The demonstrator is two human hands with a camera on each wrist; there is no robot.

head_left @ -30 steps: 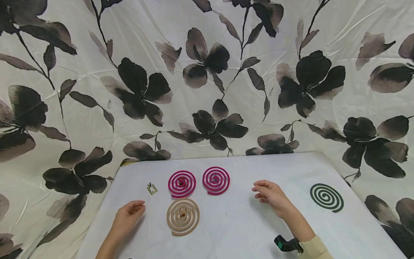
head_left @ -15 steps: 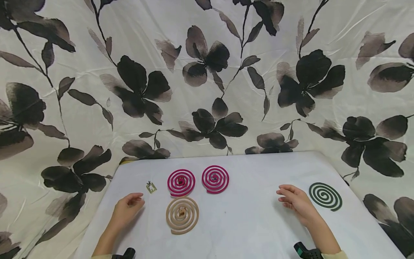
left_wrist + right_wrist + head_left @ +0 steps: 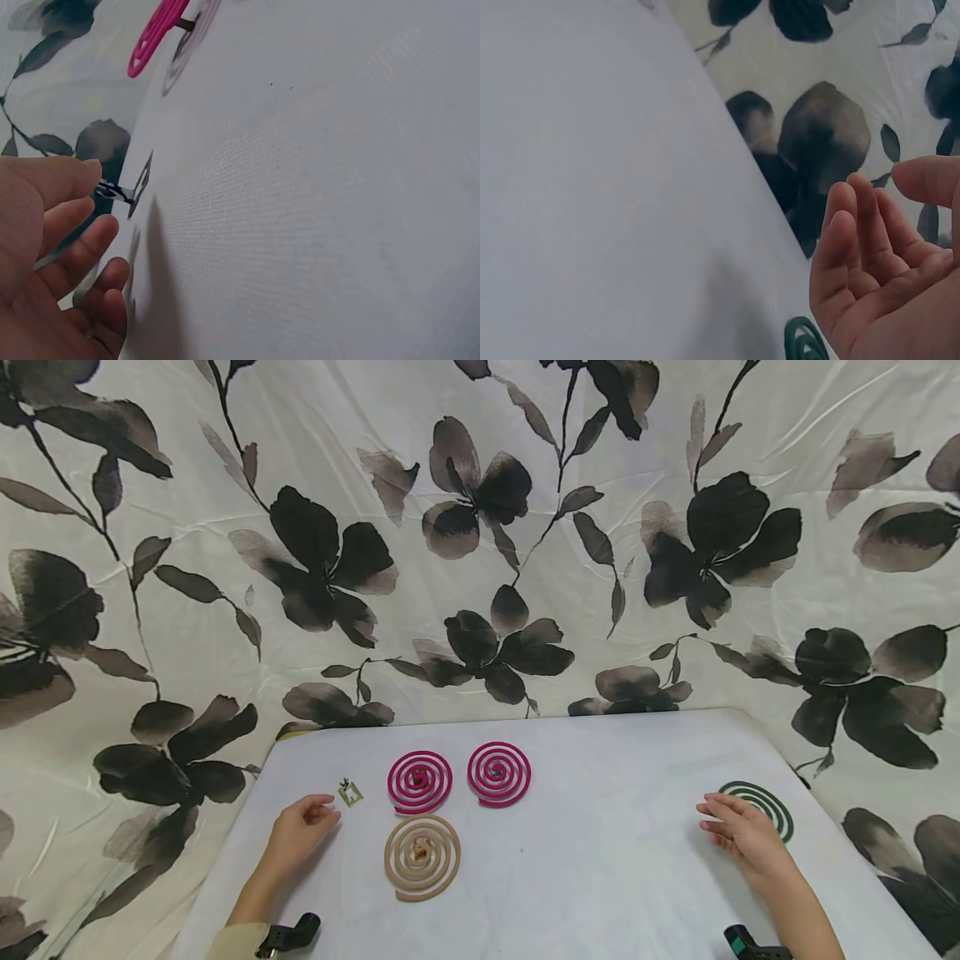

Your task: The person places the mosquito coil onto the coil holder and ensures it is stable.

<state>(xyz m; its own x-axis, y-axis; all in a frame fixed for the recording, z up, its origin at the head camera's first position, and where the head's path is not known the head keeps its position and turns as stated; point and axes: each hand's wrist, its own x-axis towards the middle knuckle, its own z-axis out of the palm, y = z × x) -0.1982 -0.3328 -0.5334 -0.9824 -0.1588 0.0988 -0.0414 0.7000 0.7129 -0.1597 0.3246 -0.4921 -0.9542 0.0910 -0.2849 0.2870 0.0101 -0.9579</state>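
My left hand [image 3: 300, 837] hovers near a small metal coil stand [image 3: 344, 792], its fingers loosely bent and holding nothing. In the left wrist view the stand [image 3: 141, 184] shows just past the fingertips. On the right, my other hand [image 3: 753, 843] hangs over the near left part of a green mosquito coil [image 3: 772, 806], hiding some of it. That hand's fingers are relaxed with nothing between them; the right wrist view catches only an edge of the green coil [image 3: 802, 337] below them.
Two pink mosquito coils, one left [image 3: 420, 782] and one right [image 3: 498, 774], sit toward the back of the white table [image 3: 585, 877]. A tan coil [image 3: 422, 858] is in front of the left one. Behind the table hangs a floral cloth [image 3: 600, 568].
My right hand has moved right across the table, from beside the pink coils to over the green coil. My left hand has shifted slightly forward, closer to the metal stand.
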